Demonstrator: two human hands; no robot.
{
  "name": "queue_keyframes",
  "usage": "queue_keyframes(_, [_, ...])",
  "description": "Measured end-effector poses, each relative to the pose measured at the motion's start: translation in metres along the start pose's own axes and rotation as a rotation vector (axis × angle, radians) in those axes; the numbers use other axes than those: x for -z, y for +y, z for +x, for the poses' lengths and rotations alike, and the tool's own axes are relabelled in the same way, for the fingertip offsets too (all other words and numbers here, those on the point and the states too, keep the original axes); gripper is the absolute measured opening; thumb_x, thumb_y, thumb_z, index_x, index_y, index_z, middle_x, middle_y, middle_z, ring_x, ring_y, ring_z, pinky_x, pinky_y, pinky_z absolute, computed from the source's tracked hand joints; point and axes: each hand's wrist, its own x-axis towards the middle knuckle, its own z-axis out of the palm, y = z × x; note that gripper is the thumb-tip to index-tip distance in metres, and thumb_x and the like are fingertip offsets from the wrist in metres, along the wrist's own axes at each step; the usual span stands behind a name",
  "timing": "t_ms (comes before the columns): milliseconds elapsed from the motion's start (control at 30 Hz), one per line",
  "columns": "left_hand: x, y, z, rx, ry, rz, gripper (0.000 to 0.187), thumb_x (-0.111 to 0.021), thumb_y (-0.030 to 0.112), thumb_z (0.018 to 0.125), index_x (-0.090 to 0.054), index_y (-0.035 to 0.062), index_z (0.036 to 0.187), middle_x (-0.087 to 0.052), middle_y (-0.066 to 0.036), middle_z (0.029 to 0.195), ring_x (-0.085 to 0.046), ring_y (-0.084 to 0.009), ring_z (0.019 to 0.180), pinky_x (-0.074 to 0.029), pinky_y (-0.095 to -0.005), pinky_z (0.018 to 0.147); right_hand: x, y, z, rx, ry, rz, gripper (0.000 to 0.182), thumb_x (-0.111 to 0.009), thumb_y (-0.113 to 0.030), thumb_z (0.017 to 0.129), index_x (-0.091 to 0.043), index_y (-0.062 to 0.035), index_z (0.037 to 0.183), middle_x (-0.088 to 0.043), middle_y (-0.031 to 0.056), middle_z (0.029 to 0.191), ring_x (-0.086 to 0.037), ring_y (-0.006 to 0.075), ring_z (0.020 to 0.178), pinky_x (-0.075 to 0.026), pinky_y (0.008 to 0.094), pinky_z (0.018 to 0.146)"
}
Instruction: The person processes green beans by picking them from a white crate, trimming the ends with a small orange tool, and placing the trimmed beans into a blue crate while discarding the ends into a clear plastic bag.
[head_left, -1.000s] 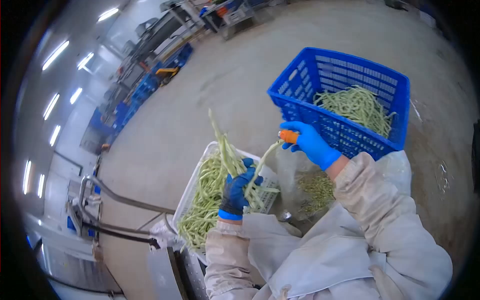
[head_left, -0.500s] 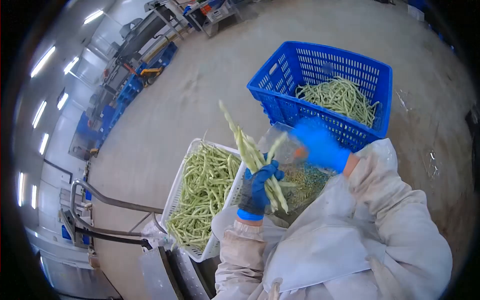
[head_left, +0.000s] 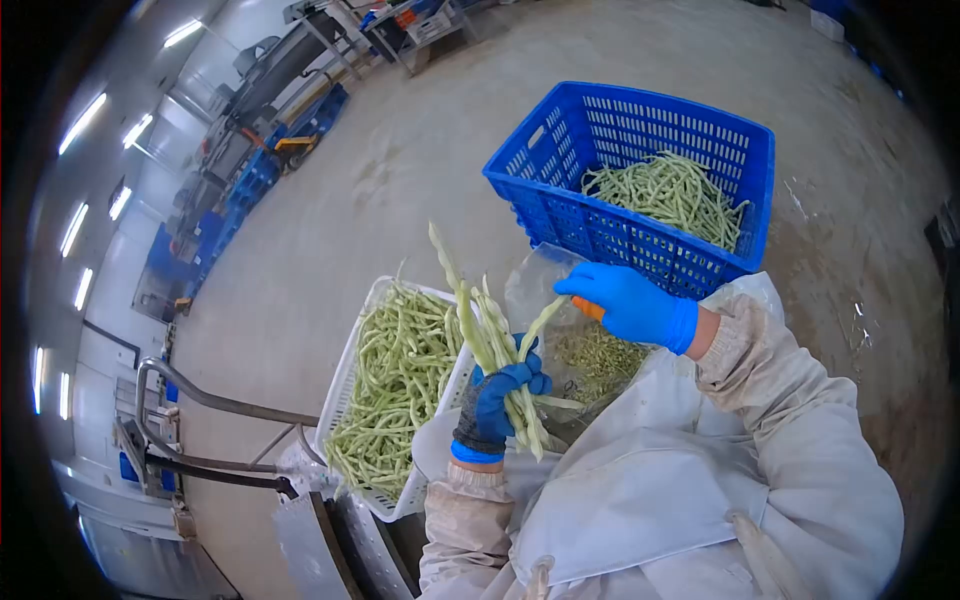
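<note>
Left hand (head_left: 497, 398) was clenched around a bunch of green beans (head_left: 487, 335), tips up, over the white tray's (head_left: 352, 365) edge. Right hand (head_left: 627, 301) gripped what looked like an orange-handled knife (head_left: 587, 308) at one bean. Blue crate (head_left: 560, 190) sat beyond.

Blue gloves on both hands, left hand (head_left: 495, 400), right hand (head_left: 625, 300), beige sleeves, pale apron.

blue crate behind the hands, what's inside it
The blue crate holds a loose heap of green beans piled toward its right side. Its near wall hides the bottom, so how deep the heap goes cannot be seen.
</note>
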Motion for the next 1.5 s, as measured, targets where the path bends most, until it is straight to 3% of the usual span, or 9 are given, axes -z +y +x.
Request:
queue_keyframes(200, [-0.003, -0.006, -0.003, 0.024, -0.058, -0.150, 0.040, -0.054, 0.005, 0.078, -0.046, 0.0019, 0.117, -0.055, -0.008, 0.089, -0.051, -0.0173, 0.069, -0.044, -0.0361, 0.072, -0.013, -0.001, -0.006, 0.167, 0.150, -0.229, 0.017, -0.055, -0.004, 0.082, -0.056, -0.0035, 0.099, -0.054, 0.0133, 0.084, -0.054, 0.0321, 0.076, -0.045, 0.0373, 0.066])
queue_keyframes(300, [-0.003, -0.015, -0.004, 0.079, -0.085, -0.154, 0.040, -0.054, 0.006, 0.078, -0.046, 0.0021, 0.117, -0.054, -0.008, 0.087, -0.051, -0.0178, 0.068, -0.044, -0.0365, 0.071, -0.022, -0.002, -0.009, -0.207, 0.280, 0.360, 0.022, -0.054, 0.003, 0.076, -0.055, -0.0032, 0.097, -0.052, 0.0142, 0.083, -0.054, 0.0320, 0.080, -0.045, 0.0395, 0.071])
queue_keyframes(500, [-0.026, -0.001, -0.020, -0.001, -0.194, -0.113, 0.043, -0.059, 0.013, 0.072, -0.047, 0.0050, 0.112, -0.048, -0.004, 0.075, -0.045, -0.0124, 0.059, -0.038, -0.0297, 0.060, -0.007, 0.083, -0.032, -0.310, 0.164, -0.355, 0.026, -0.053, 0.002, 0.079, -0.055, -0.0041, 0.105, -0.055, 0.0135, 0.096, -0.054, 0.0296, 0.093, -0.044, 0.0354, 0.078])
queue_keyframes(700, [-0.025, -0.005, -0.012, -0.025, -0.184, -0.248, 0.046, -0.061, 0.012, 0.071, -0.047, 0.0017, 0.113, -0.044, -0.002, 0.070, -0.044, -0.0126, 0.052, -0.038, -0.0293, 0.049, 0.010, -0.017, -0.001, -0.246, 0.231, 0.702, 0.036, -0.051, 0.001, 0.084, -0.053, -0.0045, 0.119, -0.056, 0.0147, 0.108, -0.055, 0.0304, 0.095, -0.044, 0.0333, 0.086])
queue_keyframes(1133, [-0.019, -0.006, -0.021, -0.008, -0.378, -0.237, 0.046, -0.068, 0.016, 0.070, -0.050, 0.0017, 0.110, -0.049, -0.006, 0.066, -0.045, -0.0141, 0.050, -0.040, -0.0320, 0.052, 0.019, -0.038, 0.032, 0.223, 0.275, 0.069, 0.039, -0.056, -0.006, 0.082, -0.053, -0.0060, 0.120, -0.061, 0.0133, 0.104, -0.059, 0.0279, 0.089, -0.046, 0.0340, 0.080])
queue_keyframes(1233, [-0.020, -0.010, -0.018, -0.012, -0.491, -0.297, 0.047, -0.070, 0.018, 0.069, -0.050, 0.0016, 0.109, -0.050, -0.006, 0.066, -0.046, -0.0144, 0.049, -0.041, -0.0330, 0.052, 0.010, -0.040, 0.042, -0.326, -0.251, 0.630, 0.037, -0.058, -0.004, 0.083, -0.054, -0.0050, 0.120, -0.053, 0.0137, 0.119, -0.056, 0.0223, 0.098, -0.044, 0.0335, 0.087])
queue_keyframes(1300, [-0.014, -0.008, -0.018, -0.032, -0.495, -0.260, 0.046, -0.070, 0.018, 0.070, -0.050, 0.0011, 0.107, -0.050, -0.006, 0.066, -0.047, -0.0149, 0.048, -0.041, -0.0340, 0.051, -0.026, -0.006, 0.046, -0.034, -0.086, 0.461, 0.032, -0.059, -0.004, 0.082, -0.057, -0.0038, 0.114, -0.060, 0.0118, 0.105, -0.057, 0.0179, 0.093, -0.046, 0.0317, 0.082])
queue_keyframes(1433, [-0.002, -0.005, -0.025, -0.139, -0.451, -0.241, 0.041, -0.066, 0.017, 0.075, -0.050, 0.0000, 0.108, -0.054, -0.007, 0.072, -0.053, -0.0164, 0.058, -0.046, -0.0362, 0.060, 0.011, 0.025, 0.035, -0.339, 0.500, 0.382, 0.030, -0.059, -0.012, 0.083, -0.058, -0.0030, 0.111, -0.062, 0.0098, 0.086, -0.056, 0.0160, 0.078, -0.046, 0.0295, 0.071])
queue_keyframes(1500, [-0.014, -0.005, -0.019, -0.275, 0.120, -0.257, 0.036, -0.059, 0.015, 0.081, -0.048, 0.0018, 0.113, -0.057, -0.006, 0.085, -0.057, -0.0185, 0.076, -0.048, -0.0388, 0.079, 0.016, 0.016, 0.021, -0.374, 0.674, 0.349, 0.028, -0.057, -0.015, 0.085, -0.058, -0.0027, 0.111, -0.059, 0.0119, 0.084, -0.055, 0.0186, 0.073, -0.045, 0.0301, 0.067])
